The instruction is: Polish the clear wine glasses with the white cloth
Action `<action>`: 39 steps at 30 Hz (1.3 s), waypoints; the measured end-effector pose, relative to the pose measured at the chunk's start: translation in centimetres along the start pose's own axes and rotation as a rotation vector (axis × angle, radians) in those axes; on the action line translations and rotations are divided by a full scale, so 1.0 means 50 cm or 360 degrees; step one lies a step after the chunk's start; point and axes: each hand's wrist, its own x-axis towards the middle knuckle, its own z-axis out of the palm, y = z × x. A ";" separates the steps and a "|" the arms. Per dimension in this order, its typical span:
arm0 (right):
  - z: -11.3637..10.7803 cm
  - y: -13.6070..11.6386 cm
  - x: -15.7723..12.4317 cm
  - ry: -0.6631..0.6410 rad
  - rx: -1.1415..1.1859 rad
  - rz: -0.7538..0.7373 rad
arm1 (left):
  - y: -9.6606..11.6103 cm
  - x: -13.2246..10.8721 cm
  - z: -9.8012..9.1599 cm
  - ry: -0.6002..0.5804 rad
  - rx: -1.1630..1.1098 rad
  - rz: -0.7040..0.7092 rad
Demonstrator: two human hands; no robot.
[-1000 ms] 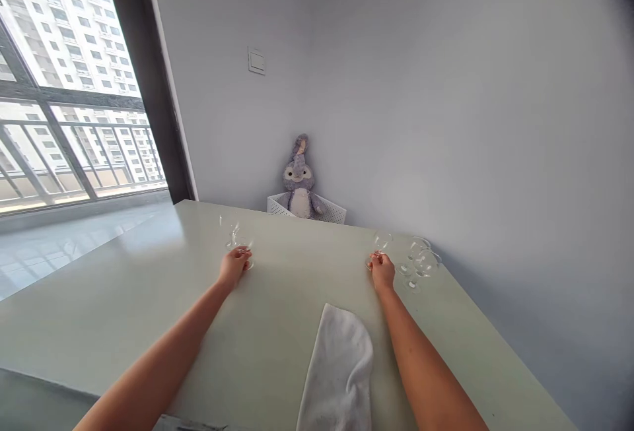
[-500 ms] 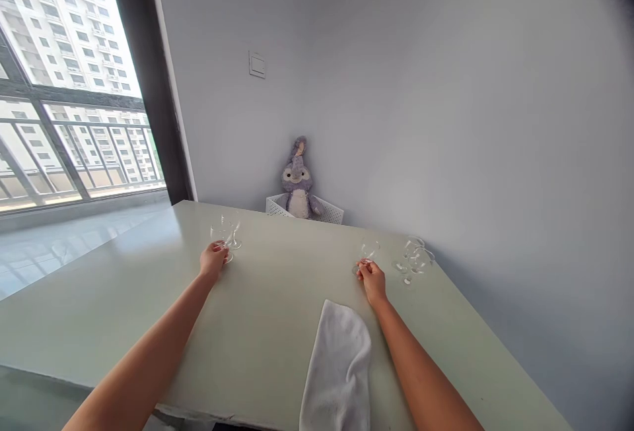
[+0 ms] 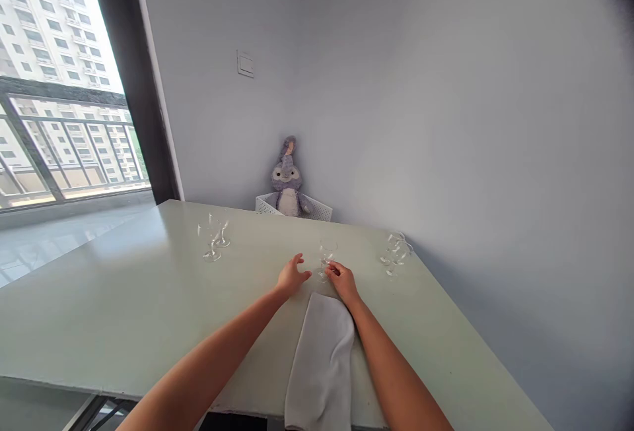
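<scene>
A clear stemmed glass (image 3: 327, 254) stands near the middle of the pale green table (image 3: 123, 299). My right hand (image 3: 341, 280) pinches its stem close to the foot. My left hand (image 3: 291, 275) hovers just left of that glass, fingers apart and holding nothing. Directly below both hands lies a folded white cloth (image 3: 319, 362), hanging over the near table edge. Two more clear glasses (image 3: 212, 236) stand at the left of the table, apart from my hands. Another small group of glasses (image 3: 395, 253) stands at the right near the wall.
A purple plush rabbit (image 3: 287, 180) sits in a white basket (image 3: 317, 208) in the room's corner behind the table. A large window with a railing (image 3: 59, 127) fills the left. The grey wall runs along the table's right side.
My left hand let go of the glass at the left and came across to the middle. My right hand drew its glass leftward and nearer, above the cloth.
</scene>
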 end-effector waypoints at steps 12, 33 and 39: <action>-0.216 0.078 0.097 0.1187 -0.0053 0.0355 | 0.041 0.031 0.099 -0.0355 -0.0097 0.0010; -0.221 0.098 0.093 0.0671 -0.0066 0.0272 | -0.131 -0.054 -0.384 0.0479 -0.0214 -0.0234; -0.217 0.094 0.082 0.0609 -0.0007 0.0249 | -0.156 -0.037 -0.435 0.0670 -0.0278 -0.0316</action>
